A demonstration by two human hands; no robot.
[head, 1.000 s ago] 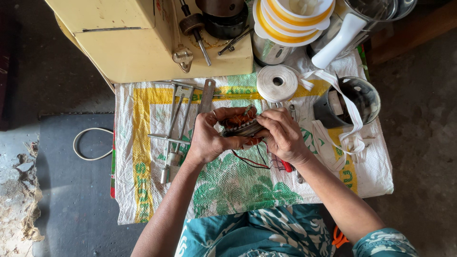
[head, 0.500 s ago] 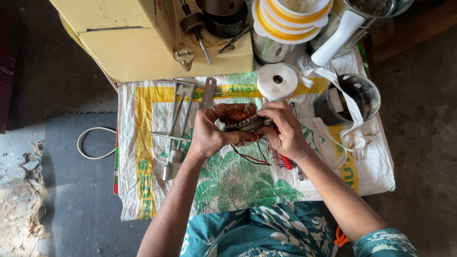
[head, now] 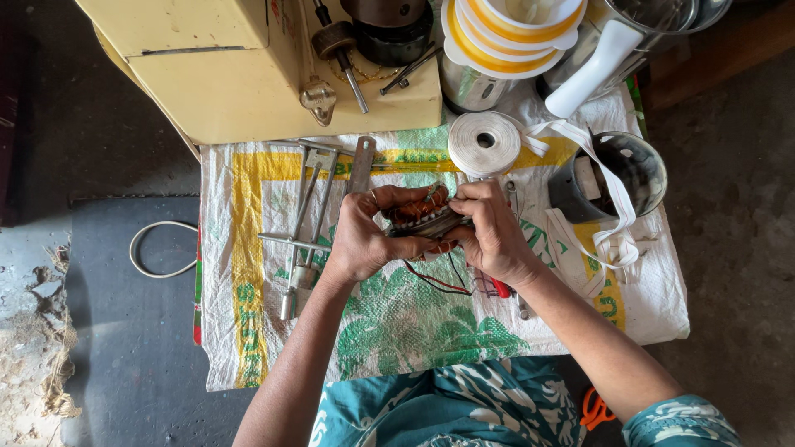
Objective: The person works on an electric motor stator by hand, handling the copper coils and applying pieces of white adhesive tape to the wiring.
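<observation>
Hardly any change — left hand point(head: 360, 240) and right hand point(head: 497, 236) sit a touch lower and left in view than a second ago, with the motor winding point(head: 418, 215) between them. White cable loop point(head: 161, 248) on the floor shows further right — camera drift.

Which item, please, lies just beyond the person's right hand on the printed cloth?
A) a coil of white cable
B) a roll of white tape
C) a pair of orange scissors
B: the roll of white tape lies on the cloth directly above the right hand, its loose end trailing right.
</observation>
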